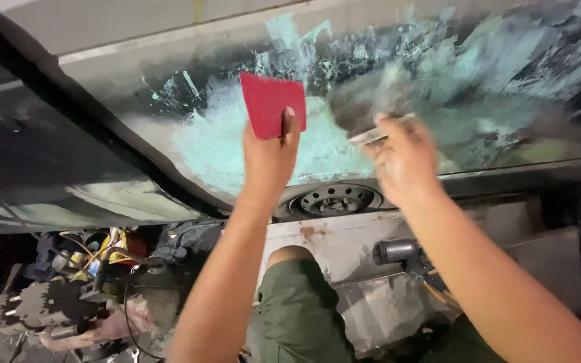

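Observation:
My left hand [270, 158] is raised against a grey car body panel [136, 101] and grips a flat red spreader card [267, 101] by its lower edge. The card lies on a patch of pale green filler [216, 144] smeared over the panel. My right hand [401, 158] is beside it to the right, closed on a thin pale scraper blade [371, 136]; the hand and blade are blurred by motion. More streaks of green filler [479, 60] cover the panel to the right.
Below the panel sit a steel wheel rim [334, 200], a rusty white sill [344, 242] and a small grey power tool [398, 252]. Cluttered tools and cans [95, 259] lie at lower left. My knee in green trousers [297, 302] is at the bottom.

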